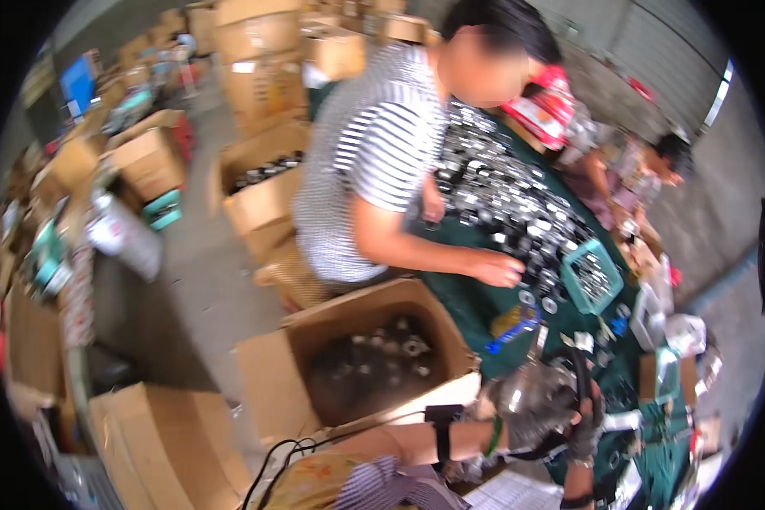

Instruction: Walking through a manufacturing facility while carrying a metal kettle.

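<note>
My left hand (523, 408), in a thin greyish glove, reaches in from the lower middle with its fingers curled. Close beside it, my right hand (584, 432), also gloved, is closed around a dark curved part (583, 374) that stands up between the hands. What my left hand grips is blurred and partly covered by its own fingers. A slim shiny metal piece (539, 342) rises just beyond my left hand. Farther off, a blue-handled tool (514, 333) lies on the dark green table cover (450, 293).
A co-worker in a striped shirt (382, 161) reaches over a heap of shiny metal parts (497, 187). A teal basket (580, 299) holds small parts. An open cardboard box (263, 382) with dark parts stands left of my arm. Another person (625, 174) sits at the far right.
</note>
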The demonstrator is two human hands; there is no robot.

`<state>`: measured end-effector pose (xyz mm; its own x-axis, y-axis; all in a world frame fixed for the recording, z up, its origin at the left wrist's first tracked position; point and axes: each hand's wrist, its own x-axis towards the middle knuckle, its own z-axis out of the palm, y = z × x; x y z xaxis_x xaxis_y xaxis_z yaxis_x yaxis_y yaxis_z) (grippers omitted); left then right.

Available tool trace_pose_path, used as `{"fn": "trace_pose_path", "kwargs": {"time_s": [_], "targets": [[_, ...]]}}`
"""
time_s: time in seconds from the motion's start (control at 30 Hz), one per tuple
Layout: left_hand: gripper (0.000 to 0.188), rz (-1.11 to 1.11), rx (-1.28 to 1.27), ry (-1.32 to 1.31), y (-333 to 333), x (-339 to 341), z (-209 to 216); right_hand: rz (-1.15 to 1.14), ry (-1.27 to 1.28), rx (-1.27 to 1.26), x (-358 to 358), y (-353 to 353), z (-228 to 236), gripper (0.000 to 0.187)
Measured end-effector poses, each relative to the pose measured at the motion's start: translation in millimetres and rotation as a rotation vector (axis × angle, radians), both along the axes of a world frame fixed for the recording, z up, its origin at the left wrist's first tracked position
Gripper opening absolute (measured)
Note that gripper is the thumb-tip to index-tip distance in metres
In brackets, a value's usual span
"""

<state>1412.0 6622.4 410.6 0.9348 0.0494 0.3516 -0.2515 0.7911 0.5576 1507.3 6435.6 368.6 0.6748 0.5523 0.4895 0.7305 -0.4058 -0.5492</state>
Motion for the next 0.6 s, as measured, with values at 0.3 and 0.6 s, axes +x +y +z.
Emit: {"fn": "trace_pose_path", "kwargs": {"time_s": [0.3, 0.6], "targets": [[0.047, 0.006, 0.0, -0.014, -58.8, -157.8, 13.1, 0.153, 0.599, 0.137, -153.4, -0.5, 82.9, 0.053], [0.055, 0.299, -0.004, -0.031, -17.3, -332.7, 47.1, 0.459, 0.982, 0.062, -292.2, 53.3, 100.3, 0.048]]}}
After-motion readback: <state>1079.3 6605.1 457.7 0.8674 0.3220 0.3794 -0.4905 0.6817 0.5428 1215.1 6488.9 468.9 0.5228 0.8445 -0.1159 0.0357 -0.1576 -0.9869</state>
